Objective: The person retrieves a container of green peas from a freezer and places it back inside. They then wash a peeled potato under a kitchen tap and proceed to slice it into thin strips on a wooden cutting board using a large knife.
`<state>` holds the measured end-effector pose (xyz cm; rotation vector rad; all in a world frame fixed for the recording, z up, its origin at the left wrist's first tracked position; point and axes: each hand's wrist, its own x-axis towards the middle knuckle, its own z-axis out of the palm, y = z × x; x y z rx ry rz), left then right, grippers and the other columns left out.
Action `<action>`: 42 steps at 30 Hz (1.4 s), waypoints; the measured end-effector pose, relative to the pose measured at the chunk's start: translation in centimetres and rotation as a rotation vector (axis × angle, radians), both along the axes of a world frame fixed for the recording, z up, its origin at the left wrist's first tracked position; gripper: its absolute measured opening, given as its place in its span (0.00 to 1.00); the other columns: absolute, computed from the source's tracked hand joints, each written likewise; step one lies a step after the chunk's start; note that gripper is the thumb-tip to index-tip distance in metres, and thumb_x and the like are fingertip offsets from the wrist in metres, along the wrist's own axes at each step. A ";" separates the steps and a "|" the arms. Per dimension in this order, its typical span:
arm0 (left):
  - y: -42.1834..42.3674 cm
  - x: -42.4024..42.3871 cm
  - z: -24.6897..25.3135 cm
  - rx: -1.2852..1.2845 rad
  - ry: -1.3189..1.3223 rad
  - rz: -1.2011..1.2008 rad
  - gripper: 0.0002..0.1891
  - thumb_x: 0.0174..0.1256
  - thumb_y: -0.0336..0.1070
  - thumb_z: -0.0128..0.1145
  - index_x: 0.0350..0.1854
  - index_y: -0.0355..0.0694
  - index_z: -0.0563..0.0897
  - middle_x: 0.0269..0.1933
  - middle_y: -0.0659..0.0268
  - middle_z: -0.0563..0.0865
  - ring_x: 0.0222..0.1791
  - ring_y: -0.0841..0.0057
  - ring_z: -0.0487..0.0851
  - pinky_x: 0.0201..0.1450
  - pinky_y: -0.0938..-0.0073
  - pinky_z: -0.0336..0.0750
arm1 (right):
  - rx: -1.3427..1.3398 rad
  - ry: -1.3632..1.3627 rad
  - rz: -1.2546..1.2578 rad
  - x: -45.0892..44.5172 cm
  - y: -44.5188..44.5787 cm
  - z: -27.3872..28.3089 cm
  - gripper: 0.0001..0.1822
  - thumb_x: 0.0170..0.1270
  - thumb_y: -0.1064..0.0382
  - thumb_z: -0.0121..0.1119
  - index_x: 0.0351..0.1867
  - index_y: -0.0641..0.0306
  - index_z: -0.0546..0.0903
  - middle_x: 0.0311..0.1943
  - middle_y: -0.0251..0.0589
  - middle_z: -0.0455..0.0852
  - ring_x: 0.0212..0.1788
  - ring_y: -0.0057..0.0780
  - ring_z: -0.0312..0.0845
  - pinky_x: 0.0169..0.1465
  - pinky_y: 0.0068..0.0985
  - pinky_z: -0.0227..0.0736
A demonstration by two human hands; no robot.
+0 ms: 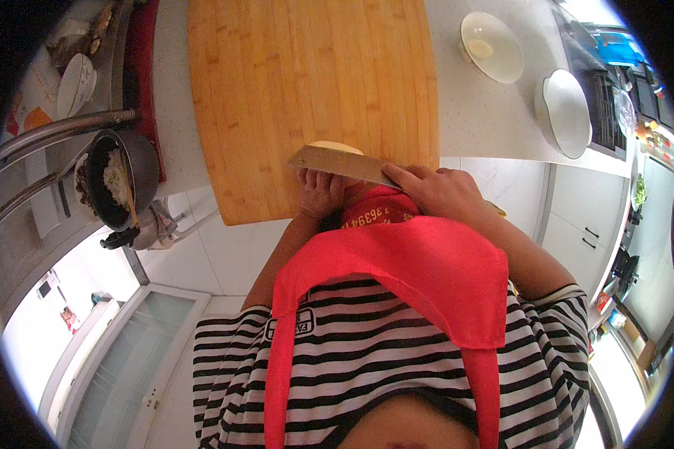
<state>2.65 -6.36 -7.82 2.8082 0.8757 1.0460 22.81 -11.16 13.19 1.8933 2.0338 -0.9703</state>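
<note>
A bamboo cutting board (314,73) lies on the counter in front of me. Near its front edge rests a pale, rounded piece of food (335,147), partly hidden behind the broad metal blade of a cleaver (342,161). My right hand (443,188) is closed around the handle end of the cleaver, with a finger against the blade. My left hand (320,191) is on the body side of the blade, its fingertips bent close to it. Whether those fingers touch the food is hidden by the blade.
Right of the board stand a pale bowl with a yellowish piece inside (502,53) and a white bowl (567,115) near the counter's edge. At the left, a dark pot (146,163) with white food and chopsticks stands beside a curved metal rail (67,129).
</note>
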 end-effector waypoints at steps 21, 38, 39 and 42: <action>0.4 1.0 2.1 0.003 -0.054 0.010 0.24 0.48 0.51 0.59 0.45 0.43 0.72 0.47 0.62 0.71 0.51 0.64 0.67 0.52 0.56 0.61 | 0.042 0.080 0.019 -0.8 2.8 -3.7 0.19 0.56 0.63 0.45 0.51 0.55 0.68 0.28 0.48 0.81 0.32 0.46 0.78 0.32 0.38 0.72; 0.4 1.4 3.4 -0.037 -0.036 -0.007 0.25 0.47 0.53 0.60 0.44 0.45 0.72 0.48 0.64 0.70 0.52 0.66 0.66 0.54 0.59 0.60 | 0.194 0.361 -0.122 -2.2 5.4 -8.8 0.25 0.43 0.58 0.57 0.47 0.62 0.72 0.34 0.49 0.76 0.45 0.47 0.69 0.47 0.36 0.67; 0.5 1.4 3.5 -0.036 -0.026 -0.005 0.25 0.47 0.53 0.60 0.44 0.44 0.72 0.48 0.64 0.70 0.52 0.66 0.66 0.54 0.59 0.61 | 0.124 0.375 -0.133 -2.2 6.0 -9.0 0.25 0.42 0.59 0.57 0.46 0.63 0.72 0.34 0.50 0.76 0.45 0.47 0.69 0.47 0.36 0.67; 0.7 1.2 2.8 -0.001 0.013 0.019 0.25 0.47 0.53 0.59 0.44 0.44 0.72 0.48 0.63 0.70 0.51 0.66 0.67 0.54 0.58 0.61 | -0.013 0.398 -0.128 -2.0 7.2 -9.4 0.26 0.39 0.59 0.57 0.44 0.66 0.73 0.37 0.53 0.76 0.44 0.48 0.70 0.47 0.35 0.68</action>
